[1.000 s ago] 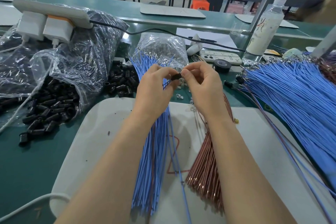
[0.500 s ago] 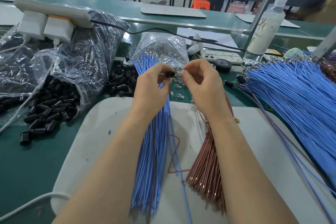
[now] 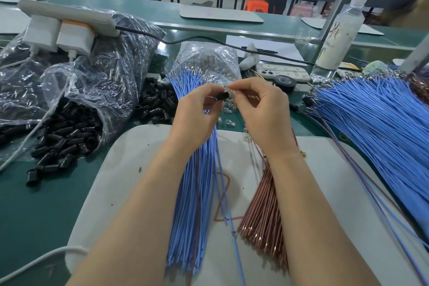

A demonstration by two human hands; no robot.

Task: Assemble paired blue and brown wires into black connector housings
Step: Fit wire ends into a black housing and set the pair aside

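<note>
Head view: above the far edge of the white pad (image 3: 130, 169), the left hand (image 3: 197, 111) pinches a short, glossy black connector housing (image 3: 223, 96), its long axis pointing right toward the right hand (image 3: 262, 114). The right fingers (image 3: 243, 86) pinch a small shiny piece just beside the housing's right end. Slim blue wires (image 3: 192, 193) and coppery brown wires (image 3: 264, 204) lie bundled on the pad.

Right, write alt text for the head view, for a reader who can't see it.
Two hands meet above a white mat: the left hand pinches a black connector housing, the right hand pinches a small pale part beside it. Blue wires and brown wires lie bundled beneath.
</note>
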